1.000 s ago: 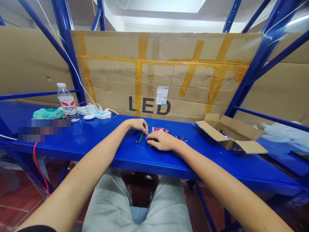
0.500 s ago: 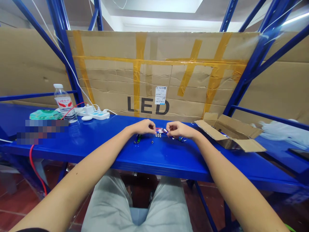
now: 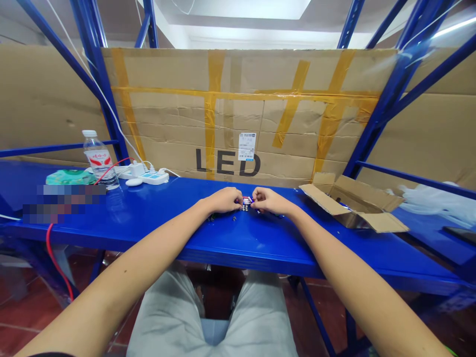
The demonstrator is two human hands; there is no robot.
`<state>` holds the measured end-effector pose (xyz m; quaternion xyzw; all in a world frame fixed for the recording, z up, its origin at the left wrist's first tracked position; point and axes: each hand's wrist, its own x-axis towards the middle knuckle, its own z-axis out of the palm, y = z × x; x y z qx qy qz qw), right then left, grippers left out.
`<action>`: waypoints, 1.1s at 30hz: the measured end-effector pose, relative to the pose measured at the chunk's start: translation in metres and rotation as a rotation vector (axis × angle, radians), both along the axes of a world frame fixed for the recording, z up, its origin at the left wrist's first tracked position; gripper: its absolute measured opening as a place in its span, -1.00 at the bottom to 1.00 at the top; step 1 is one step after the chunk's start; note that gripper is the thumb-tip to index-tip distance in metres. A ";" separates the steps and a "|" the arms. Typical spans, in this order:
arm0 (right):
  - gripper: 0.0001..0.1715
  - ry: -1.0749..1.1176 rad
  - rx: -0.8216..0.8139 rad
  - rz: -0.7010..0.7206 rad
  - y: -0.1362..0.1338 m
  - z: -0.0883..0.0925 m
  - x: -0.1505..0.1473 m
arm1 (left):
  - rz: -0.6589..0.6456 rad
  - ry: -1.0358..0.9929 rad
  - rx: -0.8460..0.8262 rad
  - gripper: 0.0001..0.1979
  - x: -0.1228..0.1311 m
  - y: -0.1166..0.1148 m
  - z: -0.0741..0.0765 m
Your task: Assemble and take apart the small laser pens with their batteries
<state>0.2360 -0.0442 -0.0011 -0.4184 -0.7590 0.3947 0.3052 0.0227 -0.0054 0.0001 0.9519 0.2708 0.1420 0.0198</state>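
My left hand point(image 3: 223, 200) and my right hand point(image 3: 268, 201) meet at the middle of the blue steel bench point(image 3: 238, 243). Their fingertips close on a small bunch of red and purple cylindrical parts point(image 3: 246, 201), with metal-capped ends showing. I cannot tell exactly how many parts are held. A few tiny metal pieces point(image 3: 234, 217) lie on the bench just below my left fingers. Dark slender parts point(image 3: 211, 218) sit partly hidden beneath my left hand.
A water bottle point(image 3: 99, 161) and a white power strip point(image 3: 148, 177) with plugged-in cables stand at the bench's back left, beside a green packet point(image 3: 66, 177). An open cardboard box point(image 3: 351, 208) sits at the right. Taped cardboard point(image 3: 238, 109) and blue rack uprights rise behind.
My hands have drawn together toward the middle. My right hand has moved up from the bench's front onto the red and purple parts, and the fingertips now nearly meet.
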 end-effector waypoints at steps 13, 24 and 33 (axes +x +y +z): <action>-0.63 -0.009 -0.001 0.003 -0.003 0.001 0.000 | 0.019 0.020 -0.057 -0.87 -0.001 -0.006 0.002; -0.60 -0.068 -0.003 0.050 0.001 -0.001 0.007 | 0.067 -0.015 -0.203 -0.77 -0.009 -0.004 0.007; -0.74 -0.074 -0.017 0.094 -0.001 0.003 0.005 | 0.084 0.035 -0.178 -0.81 -0.008 0.002 0.001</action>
